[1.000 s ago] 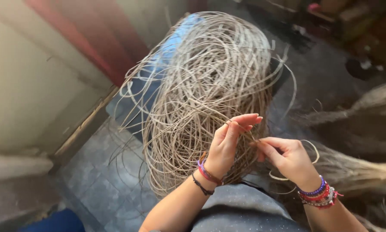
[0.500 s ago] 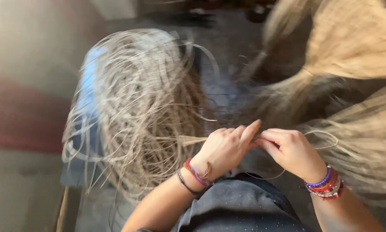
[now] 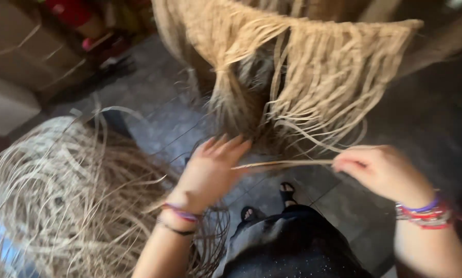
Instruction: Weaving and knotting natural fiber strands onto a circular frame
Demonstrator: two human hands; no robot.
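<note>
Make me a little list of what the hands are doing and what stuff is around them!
left hand: fingers spread, touching one end of the thin tan fibre strip
right hand: pinching the strip's other end
strip: stretched level between both hands
left of hands: big tangled coil of pale cane strands
above hands: hanging bundle of straw-coloured fibre
wrists: colourful bead bracelets
floor: grey tiles

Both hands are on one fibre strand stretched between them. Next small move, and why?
Probably draw the strand further out with the right hand while the left hand steadies its other end. The strand runs taut and nearly level between the two hands, the right hand pinches it, and the hanging fibre bundle lies close behind, where loose strips could snag it. Motion blur hides the left grip.
</note>
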